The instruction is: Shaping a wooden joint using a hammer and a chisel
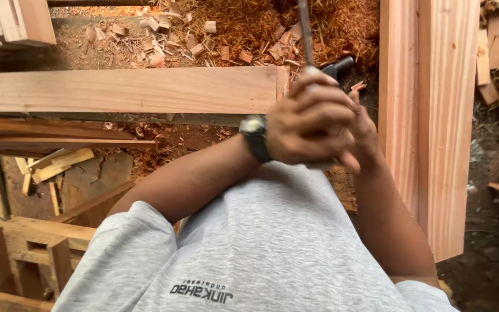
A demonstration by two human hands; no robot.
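Seen from above, both hands meet just past the end of a flat plank [125, 90] that lies crosswise in front of the person. The left hand [307, 124], with a dark wristwatch [255, 137] at the wrist, is curled shut, its fingers wrapped over the right hand [360, 134], which is mostly covered; the right one also seems closed, though little of its fingers shows. Together they grip a thin metal rod [304, 32] that rises from between the knuckles towards the top of the view, while a dark handle end [338, 67] pokes out just beyond the left fingers. Whether rod and handle belong to one tool cannot be told. The hands sit between the plank's end and a long pale beam [428, 115] running away on the right. Wood chips and reddish sawdust [232, 29] cover the ground beyond the plank. A grey shirt [261, 248] fills the lower part of the view.
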